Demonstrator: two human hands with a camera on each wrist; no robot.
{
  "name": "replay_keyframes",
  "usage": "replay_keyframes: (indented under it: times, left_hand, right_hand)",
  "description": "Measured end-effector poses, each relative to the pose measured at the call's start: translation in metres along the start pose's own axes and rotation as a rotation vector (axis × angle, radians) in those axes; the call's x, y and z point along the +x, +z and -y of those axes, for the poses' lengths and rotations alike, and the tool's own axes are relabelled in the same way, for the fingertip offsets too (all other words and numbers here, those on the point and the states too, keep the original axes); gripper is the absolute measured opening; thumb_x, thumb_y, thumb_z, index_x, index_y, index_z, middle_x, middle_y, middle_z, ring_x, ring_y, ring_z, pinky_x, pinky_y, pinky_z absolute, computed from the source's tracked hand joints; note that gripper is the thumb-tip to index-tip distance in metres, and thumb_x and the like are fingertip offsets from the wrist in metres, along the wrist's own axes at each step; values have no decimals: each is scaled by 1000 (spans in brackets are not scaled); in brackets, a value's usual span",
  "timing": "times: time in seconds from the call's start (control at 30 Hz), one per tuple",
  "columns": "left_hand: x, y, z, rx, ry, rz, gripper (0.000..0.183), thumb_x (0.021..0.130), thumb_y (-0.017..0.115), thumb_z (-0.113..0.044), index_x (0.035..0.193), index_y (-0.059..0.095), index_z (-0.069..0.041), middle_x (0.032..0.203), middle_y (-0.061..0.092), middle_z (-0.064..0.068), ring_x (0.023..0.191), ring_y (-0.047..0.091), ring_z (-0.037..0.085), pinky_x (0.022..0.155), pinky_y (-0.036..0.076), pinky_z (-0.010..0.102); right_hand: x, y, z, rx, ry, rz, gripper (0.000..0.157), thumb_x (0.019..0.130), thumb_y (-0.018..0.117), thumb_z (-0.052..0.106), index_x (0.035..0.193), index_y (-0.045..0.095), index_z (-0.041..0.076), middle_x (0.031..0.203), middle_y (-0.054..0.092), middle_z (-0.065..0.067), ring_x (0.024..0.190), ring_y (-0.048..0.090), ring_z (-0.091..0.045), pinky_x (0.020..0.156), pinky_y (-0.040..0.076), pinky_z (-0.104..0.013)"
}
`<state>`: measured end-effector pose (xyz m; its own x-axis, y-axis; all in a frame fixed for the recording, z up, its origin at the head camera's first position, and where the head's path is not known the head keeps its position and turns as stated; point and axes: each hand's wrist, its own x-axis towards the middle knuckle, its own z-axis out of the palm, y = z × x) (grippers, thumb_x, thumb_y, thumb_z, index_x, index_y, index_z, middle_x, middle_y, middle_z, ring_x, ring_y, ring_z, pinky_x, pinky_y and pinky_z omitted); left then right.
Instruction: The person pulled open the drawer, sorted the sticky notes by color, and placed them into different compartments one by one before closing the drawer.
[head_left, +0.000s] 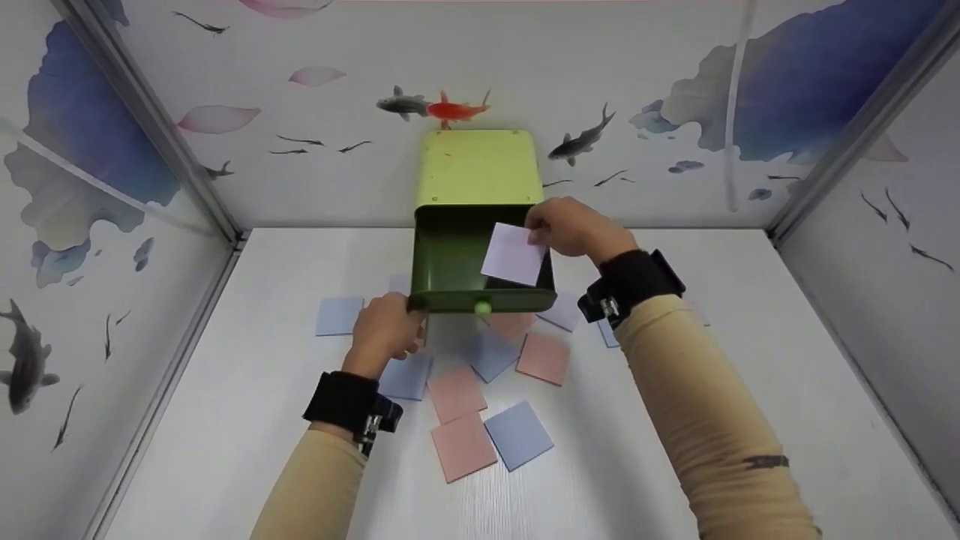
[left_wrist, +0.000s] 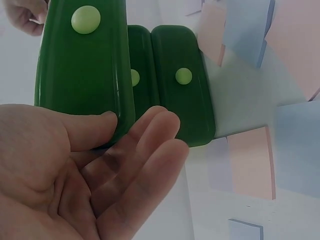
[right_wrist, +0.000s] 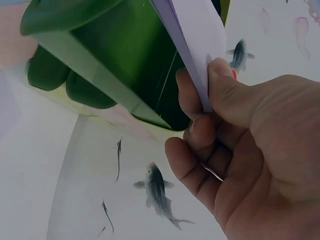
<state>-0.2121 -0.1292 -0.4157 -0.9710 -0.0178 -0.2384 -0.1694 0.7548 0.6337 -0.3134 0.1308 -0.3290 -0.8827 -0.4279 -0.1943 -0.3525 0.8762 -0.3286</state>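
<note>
A small yellow-green cabinet (head_left: 480,169) stands against the back wall, its dark green top drawer (head_left: 450,262) pulled out toward me. My left hand (head_left: 386,326) grips that drawer at its front left corner; in the left wrist view the thumb lies on the front face and the other fingers reach past the edge. Between thumb and fingers, my right hand (head_left: 574,225) pinches a lilac square note pad (head_left: 514,253) by its upper right corner. The pad is tilted over the right side of the drawer opening. Round light-green knobs (left_wrist: 86,20) sit on the drawer fronts.
Two lower drawers (left_wrist: 182,100) are shut beneath the open one. Pink pads (head_left: 463,446) and blue pads (head_left: 519,435) lie scattered on the white table (head_left: 637,465), some overlapping. A lilac pad (head_left: 561,313) lies partly under the drawer's right end. Printed walls enclose the table's back and sides.
</note>
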Motion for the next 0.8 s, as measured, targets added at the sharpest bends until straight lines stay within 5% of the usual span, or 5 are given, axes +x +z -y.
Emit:
replay_keyframes:
  times: [0.8]
  left_hand:
    - [3,1,4,-15,6,-3,31,100,49,-22,90,69,-1,82,74,13,63,71,24,49,51,27]
  right_hand:
    - [16,33,12,-238,5,5,17,90,68,16,103,76,9,103,73,-10,94,67,-28,84,54,-43]
